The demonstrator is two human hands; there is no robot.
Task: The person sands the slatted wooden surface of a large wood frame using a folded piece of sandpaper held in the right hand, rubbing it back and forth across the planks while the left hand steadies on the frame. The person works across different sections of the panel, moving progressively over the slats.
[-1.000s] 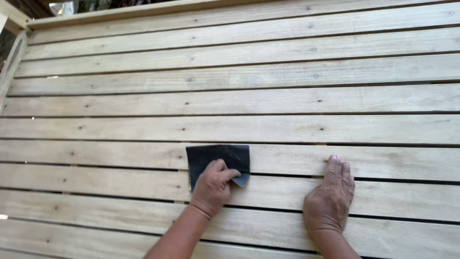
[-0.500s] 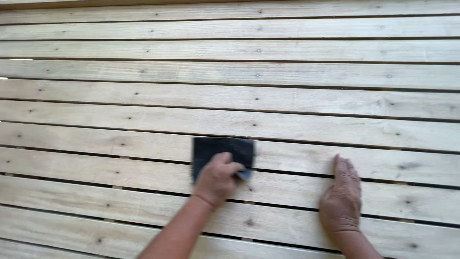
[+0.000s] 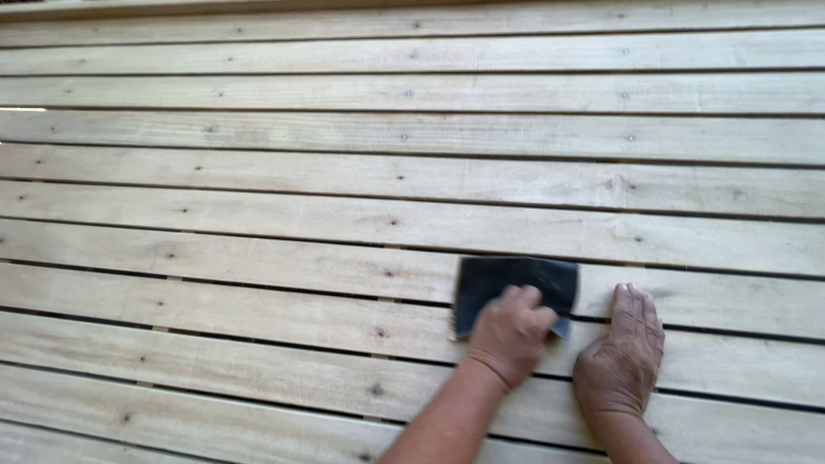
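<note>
your left hand [image 3: 509, 333] presses down on a dark sheet of sandpaper [image 3: 516, 288], fingers [image 3: 521, 299] curled over its near edge and knuckles bent, so the sheet is pinned flat under them rather than pinched up off the wood. the sandpaper lies low and right of centre in the head view, spanning the gap between two pale wooden boards [image 3: 258, 266], its far half showing beyond your knuckles and one corner peeking out on the right side of the hand. your right hand [image 3: 620, 352] rests just beside it, palm down and flat on the boards, fingers straight and held together, holding nothing; a narrow strip of bare wood separates it from the sheet's corner. the boards run side to side across the whole view, with dark narrow gaps between them, small knots and rows of nail heads [image 3: 630, 137].
</note>
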